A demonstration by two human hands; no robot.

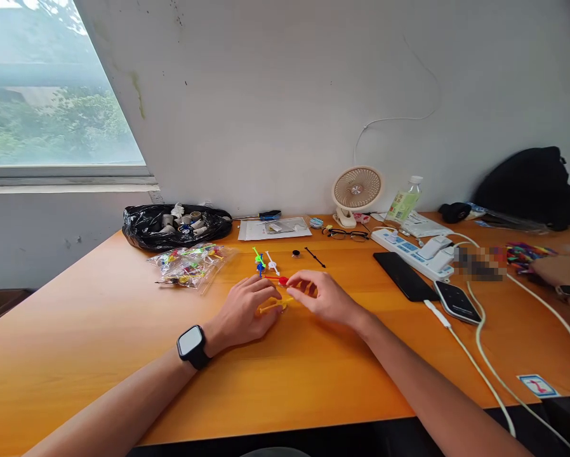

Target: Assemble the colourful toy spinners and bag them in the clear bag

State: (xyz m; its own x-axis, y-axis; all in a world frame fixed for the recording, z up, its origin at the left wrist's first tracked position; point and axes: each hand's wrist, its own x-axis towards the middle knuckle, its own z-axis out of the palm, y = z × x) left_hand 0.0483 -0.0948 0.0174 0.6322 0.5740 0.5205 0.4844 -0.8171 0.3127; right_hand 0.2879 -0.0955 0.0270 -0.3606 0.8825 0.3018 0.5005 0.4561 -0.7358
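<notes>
My right hand (pixel 324 297) pinches a red plastic spinner piece (pixel 284 280) between thumb and fingers, its thin arrow pointing left. My left hand (pixel 247 308) rests on the table beside it, thumb and forefinger apart. In that gap, partly hidden, lies a yellow spinner piece (pixel 284 306) with its arrow (pixel 268 309). Just beyond my hands are a green arrow (pixel 259 258), a blue spinner piece (pixel 261 268) and a white one (pixel 272 264). Farther right sit a small black disc (pixel 296 254) and a loose black arrow (pixel 315 257).
Left: a clear bag of coloured pieces (pixel 190 265) and a black plastic bag (pixel 139 228). Behind: papers (pixel 247 230), glasses (pixel 346 235), a fan (pixel 346 217), a bottle (pixel 404 202). Right: a power strip (pixel 411 256), phones, cables and another person's hand (pixel 558 276).
</notes>
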